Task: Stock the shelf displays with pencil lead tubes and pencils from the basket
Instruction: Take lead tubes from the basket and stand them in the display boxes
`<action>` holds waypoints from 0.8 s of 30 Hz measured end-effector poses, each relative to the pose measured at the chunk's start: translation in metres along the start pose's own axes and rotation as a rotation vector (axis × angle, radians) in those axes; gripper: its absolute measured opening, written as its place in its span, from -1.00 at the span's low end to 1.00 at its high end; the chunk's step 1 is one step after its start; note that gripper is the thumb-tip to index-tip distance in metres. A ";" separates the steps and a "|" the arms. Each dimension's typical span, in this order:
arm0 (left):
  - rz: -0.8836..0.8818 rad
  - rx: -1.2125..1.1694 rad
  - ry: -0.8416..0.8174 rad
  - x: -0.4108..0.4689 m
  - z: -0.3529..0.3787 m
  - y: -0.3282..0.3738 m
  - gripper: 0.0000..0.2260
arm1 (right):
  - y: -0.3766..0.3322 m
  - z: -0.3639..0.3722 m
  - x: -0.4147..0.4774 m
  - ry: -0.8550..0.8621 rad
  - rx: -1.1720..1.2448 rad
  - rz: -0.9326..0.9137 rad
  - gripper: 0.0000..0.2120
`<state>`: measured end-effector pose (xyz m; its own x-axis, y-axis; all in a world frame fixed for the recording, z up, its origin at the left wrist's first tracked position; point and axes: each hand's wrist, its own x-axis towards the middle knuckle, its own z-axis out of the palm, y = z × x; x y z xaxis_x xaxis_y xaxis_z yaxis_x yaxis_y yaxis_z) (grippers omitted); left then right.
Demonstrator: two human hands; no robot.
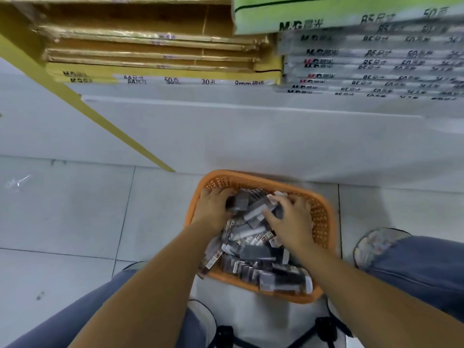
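So, the orange basket [324, 217] sat on the floor [75, 209] at 6 o'clock, heaped with pencil lead tubes [251, 249]. Left hand [213, 207] gripped a dark bunch at its 12, probably gathering shelf stock. Right hand [291, 219] curled over the pile, grip unclear.

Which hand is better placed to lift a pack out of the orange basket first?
Probably the left hand: its fingers curl round a dark pack in the basket. The right hand lies on the pile, its grip unclear.
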<state>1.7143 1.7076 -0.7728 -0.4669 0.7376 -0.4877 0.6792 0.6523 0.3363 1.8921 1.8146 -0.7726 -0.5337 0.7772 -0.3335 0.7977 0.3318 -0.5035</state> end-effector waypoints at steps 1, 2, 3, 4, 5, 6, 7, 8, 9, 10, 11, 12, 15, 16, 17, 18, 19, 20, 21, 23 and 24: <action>-0.021 -0.014 -0.010 0.002 -0.001 0.000 -0.50 | -0.003 0.000 0.003 0.003 0.071 0.023 -0.69; -0.036 -0.033 -0.018 0.002 -0.002 -0.001 -0.52 | -0.006 0.000 0.005 -0.001 0.107 0.043 -0.72; -0.050 -0.055 -0.027 0.002 -0.003 0.000 -0.53 | -0.010 0.000 0.007 -0.004 0.112 0.060 -0.73; -0.060 -0.070 -0.031 0.001 -0.003 0.000 -0.53 | -0.014 0.000 0.009 -0.004 0.115 0.080 -0.72; -0.069 -0.074 -0.033 -0.001 -0.002 0.001 -0.54 | -0.018 0.000 0.011 -0.002 0.143 0.103 -0.70; -0.079 -0.076 -0.028 -0.004 -0.003 0.002 -0.55 | -0.022 0.001 0.013 -0.001 0.208 0.128 -0.67; -0.099 -0.088 -0.023 -0.007 -0.004 0.004 -0.56 | -0.026 0.001 0.014 -0.006 0.300 0.155 -0.65; -0.122 -0.117 -0.015 -0.009 -0.006 0.006 -0.59 | -0.029 0.001 0.015 -0.018 0.399 0.184 -0.61; -0.139 -0.163 -0.009 -0.013 -0.009 0.008 -0.63 | -0.030 0.000 0.016 -0.031 0.488 0.220 -0.56; -0.141 -0.214 -0.002 -0.017 -0.011 0.010 -0.68 | -0.032 -0.002 0.016 -0.044 0.561 0.263 -0.51; -0.130 -0.268 0.004 -0.022 -0.014 0.013 -0.73 | -0.032 -0.005 0.016 -0.055 0.618 0.306 -0.47; -0.114 -0.334 0.015 -0.027 -0.017 0.015 -0.75 | -0.033 -0.010 0.015 -0.068 0.657 0.338 -0.44; -0.084 -0.576 -0.004 -0.046 -0.030 0.025 -0.71 | -0.036 -0.033 0.011 -0.165 0.707 0.332 -0.48; -0.090 -0.620 -0.034 -0.052 -0.037 0.030 -0.72 | -0.039 -0.043 0.010 -0.199 0.734 0.304 -0.50; -0.101 -0.645 -0.064 -0.058 -0.044 0.035 -0.70 | -0.044 -0.055 0.008 -0.228 0.763 0.269 -0.51; -0.109 -0.662 -0.084 -0.062 -0.053 0.040 -0.72 | -0.050 -0.067 0.005 -0.258 0.781 0.224 -0.52; -0.112 -0.698 -0.096 -0.068 -0.063 0.046 -0.73 | -0.059 -0.080 0.002 -0.286 0.788 0.173 -0.53; -0.096 -0.741 -0.102 -0.074 -0.074 0.052 -0.70 | -0.068 -0.093 -0.002 -0.301 0.800 0.121 -0.52; -0.066 -0.798 -0.104 -0.081 -0.087 0.058 -0.60 | -0.078 -0.105 -0.006 -0.301 0.822 0.070 -0.50; -0.024 -0.912 -0.119 -0.096 -0.110 0.067 -0.36 | -0.097 -0.129 -0.017 -0.287 0.890 -0.028 -0.43; -0.013 -0.973 -0.132 -0.104 -0.121 0.071 -0.29 | -0.107 -0.140 -0.024 -0.282 0.947 -0.082 -0.41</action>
<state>1.7426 1.6983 -0.6012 -0.3640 0.7423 -0.5625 -0.1164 0.5630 0.8182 1.8592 1.8352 -0.5990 -0.7223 0.5746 -0.3849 0.2675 -0.2812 -0.9216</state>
